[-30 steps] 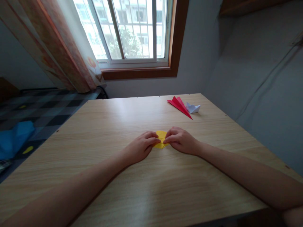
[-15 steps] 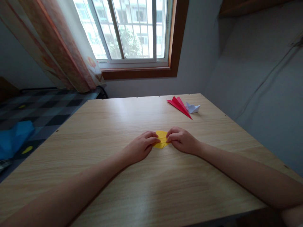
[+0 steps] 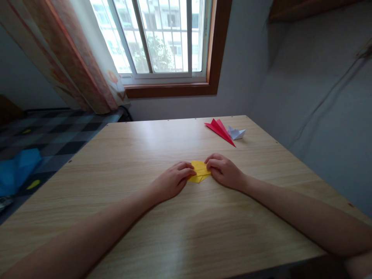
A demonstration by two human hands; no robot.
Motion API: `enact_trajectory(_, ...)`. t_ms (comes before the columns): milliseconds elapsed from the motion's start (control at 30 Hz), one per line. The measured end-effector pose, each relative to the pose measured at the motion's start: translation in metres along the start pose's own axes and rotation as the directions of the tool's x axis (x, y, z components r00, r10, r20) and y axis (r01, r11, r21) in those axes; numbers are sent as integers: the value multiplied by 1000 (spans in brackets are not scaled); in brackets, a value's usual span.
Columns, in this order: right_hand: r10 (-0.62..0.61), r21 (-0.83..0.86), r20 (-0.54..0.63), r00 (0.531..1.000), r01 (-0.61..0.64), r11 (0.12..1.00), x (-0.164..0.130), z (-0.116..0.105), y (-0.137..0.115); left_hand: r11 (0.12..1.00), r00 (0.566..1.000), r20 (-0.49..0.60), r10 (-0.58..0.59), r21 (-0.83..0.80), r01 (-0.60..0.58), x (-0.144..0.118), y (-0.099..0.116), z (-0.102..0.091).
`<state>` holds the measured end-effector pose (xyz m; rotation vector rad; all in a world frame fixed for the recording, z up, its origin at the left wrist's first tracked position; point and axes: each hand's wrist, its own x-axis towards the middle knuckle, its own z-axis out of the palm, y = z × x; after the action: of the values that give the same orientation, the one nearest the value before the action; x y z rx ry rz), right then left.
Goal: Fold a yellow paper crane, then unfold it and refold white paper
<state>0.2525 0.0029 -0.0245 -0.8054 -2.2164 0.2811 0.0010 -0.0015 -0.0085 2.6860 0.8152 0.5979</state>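
A small folded piece of yellow paper [image 3: 199, 170] lies on the wooden table [image 3: 139, 151], with creases running across it and a point towards me. My left hand [image 3: 174, 178] has its fingers closed on the paper's left edge, pressing it to the tabletop. At the right edge, my right hand [image 3: 223, 169] grips the paper between bent fingers and thumb. Both hands hide the paper's side ends.
Towards the back right of the table lie a red paper plane [image 3: 221, 131] and a white paper boat [image 3: 237, 133], side by side. Left of the table, blue folded paper [image 3: 20, 170] rests on a checked bedspread [image 3: 75, 133]. A window [image 3: 162, 38] is behind.
My right hand has shifted slightly right along the yellow paper's edge, so a bit more of the paper shows. My left hand stays in place.
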Motion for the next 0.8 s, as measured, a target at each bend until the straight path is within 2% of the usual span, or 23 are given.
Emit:
enact_trajectory(100,45,-81,-36,998,-47,996,1,1,1,1000,1000,-7,5,-10,-5,0,1,0)
enact_trajectory(300,151,-186,45,988,-140,973,-1,7,6,1000,999,-20,30,-6,-30,1,2,-1)
enact_trajectory(467,158,-223,105,982,-132,966,-1,9,9,999,999,-17,49,22,-49,1,1,-1)
enact_trajectory(633,158,-251,164,974,-113,961,1,8,7,998,999,-28,21,66,-19,0,2,-1)
enact_trajectory(800,152,-251,173,973,-105,962,2,7,6,997,999,-12,52,58,-51,1,2,-2)
